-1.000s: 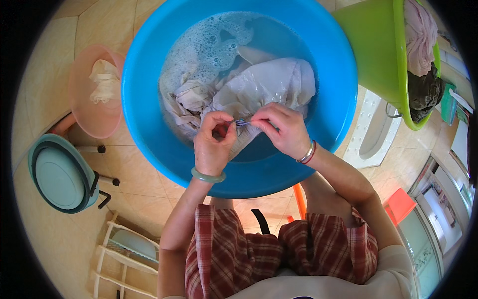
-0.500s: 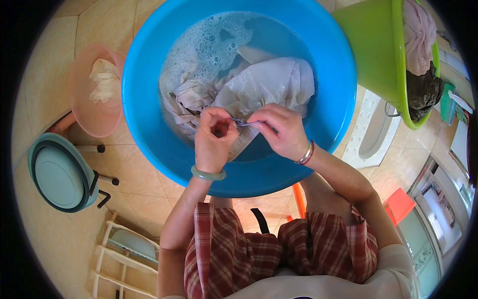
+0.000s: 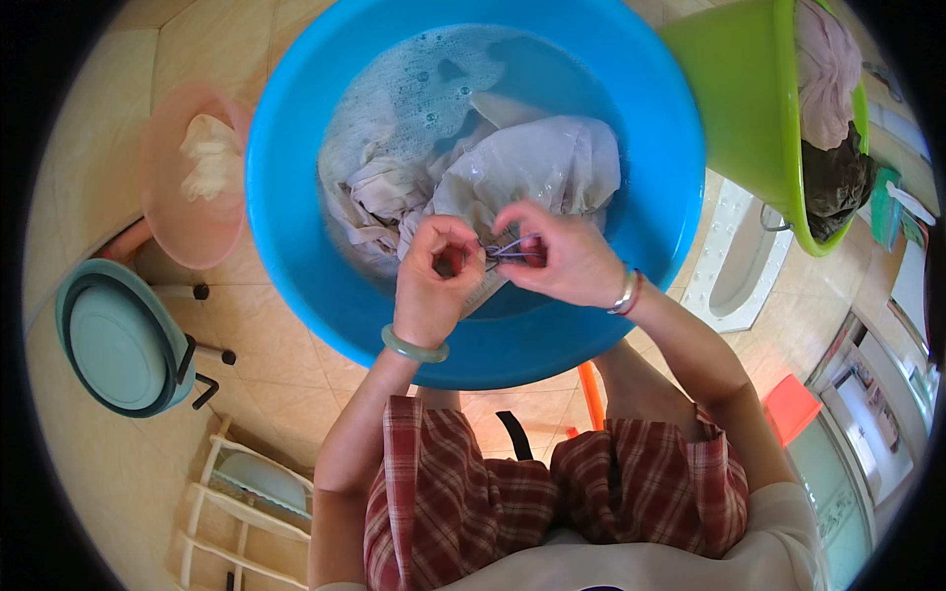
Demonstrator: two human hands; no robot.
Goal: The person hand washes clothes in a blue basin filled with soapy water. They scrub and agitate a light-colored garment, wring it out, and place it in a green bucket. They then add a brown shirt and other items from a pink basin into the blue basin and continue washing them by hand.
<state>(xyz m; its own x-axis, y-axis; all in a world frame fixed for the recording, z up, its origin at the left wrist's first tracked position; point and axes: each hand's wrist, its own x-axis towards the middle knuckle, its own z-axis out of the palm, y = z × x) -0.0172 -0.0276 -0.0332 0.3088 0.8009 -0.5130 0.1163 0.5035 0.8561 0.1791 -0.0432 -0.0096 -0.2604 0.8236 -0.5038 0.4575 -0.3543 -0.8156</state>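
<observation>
A large blue basin (image 3: pixel 650 246) holds soapy water with foam on its left side. In it lies a wet, pale grey cloth garment (image 3: pixel 532 163), part of it bulging above the surface. Over the basin's near half, my left hand (image 3: pixel 429 281) pinches a thin purplish cord (image 3: pixel 507 250) between thumb and forefinger. Close beside it on the right, my right hand (image 3: pixel 576 261) has thumb and fingers closed on the looped part of the same cord. Whether the cord is joined to the garment cannot be made out.
At the left stand a pink translucent basin (image 3: pixel 163 222) with a cream cloth (image 3: pixel 210 158) inside and a folded teal basin (image 3: pixel 118 350). A tilted green bucket (image 3: pixel 729 89) with clothes flanks the right side, near a white squat toilet (image 3: pixel 734 261). A pale rack (image 3: pixel 202 502) stands lower left.
The cord was drawn thin between my fingertips and now forms loops at my right fingers. My right hand has shifted slightly right and turned; my left hand has moved a little right.
</observation>
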